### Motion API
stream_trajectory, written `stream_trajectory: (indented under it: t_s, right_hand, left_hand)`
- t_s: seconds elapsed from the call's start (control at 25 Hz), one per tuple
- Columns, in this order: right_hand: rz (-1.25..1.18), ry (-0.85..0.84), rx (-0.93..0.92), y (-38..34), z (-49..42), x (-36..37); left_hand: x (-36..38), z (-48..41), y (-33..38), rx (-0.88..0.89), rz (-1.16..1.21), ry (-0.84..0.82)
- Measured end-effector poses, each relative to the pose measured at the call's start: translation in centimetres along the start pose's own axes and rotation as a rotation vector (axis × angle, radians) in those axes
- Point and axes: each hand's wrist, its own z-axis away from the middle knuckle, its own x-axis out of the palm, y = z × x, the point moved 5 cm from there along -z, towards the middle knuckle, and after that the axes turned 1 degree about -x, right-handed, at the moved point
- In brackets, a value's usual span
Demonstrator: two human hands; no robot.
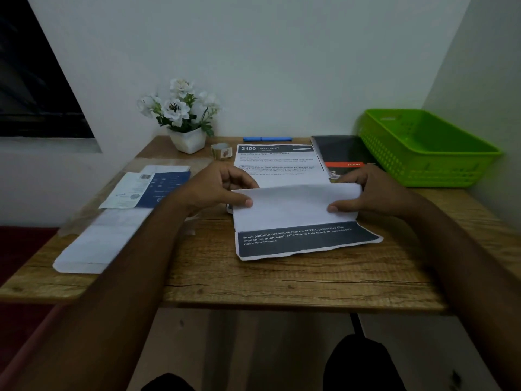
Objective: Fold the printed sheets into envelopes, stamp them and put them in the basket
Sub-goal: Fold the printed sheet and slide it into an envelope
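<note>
Left hand (217,187): pinching the folded flap's left edge, thumb on top.
Right hand (375,190): pinching the flap's right edge.
Printed sheet (296,206): between both hands, on the counter (282,277); likely light and limp, creases easily, best held at its edges.
Basket (408,165): beyond the right hand.

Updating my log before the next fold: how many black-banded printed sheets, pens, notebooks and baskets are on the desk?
Printed sheets: 2, half-folded sheet and flat sheet
Pens: 1, blue pen
Notebooks: 1, black notebook
Baskets: 1, green basket
Total: 5
</note>
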Motion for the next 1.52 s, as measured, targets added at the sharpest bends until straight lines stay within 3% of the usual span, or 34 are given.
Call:
stream_trajectory:
  t_s: [0.12,0.32,0.52,0.68,0.88,1.04,1.52]
  right_hand:
    - [-0.009,0.068,-0.011,-0.3,2.0,0.1]
    - [-0.045,-0.006,-0.085,-2.1,5.7,1.2]
    - [0.282,-0.078,-0.137,-2.9,8.3,2.5]
    - [0.444,-0.093,-0.111,-3.4,9.1,2.7]
    - [0.422,-0.04,-0.121,-4.7,7.9,4.7]
    - [0.436,-0.077,-0.157,-6.2,6.3,7.9]
    - [0.33,-0.044,-0.038,-2.5,9.0,3.9]
  left_hand:
    - [0.6,1.0,1.0,0.033,-0.012,-0.038]
    - [2.1,4.0,2.0,0.117,-0.062,-0.108]
    - [3.4,6.7,1.6,0.096,-0.187,-0.153]
    - [3.4,8.0,1.0,0.064,-0.246,-0.106]
    - [5.8,7.6,1.2,0.179,-0.445,0.088]
    - [7.1,7.2,0.1,0.209,-0.59,0.101]
    - [6.6,7.5,-0.2,0.047,-0.548,0.153]
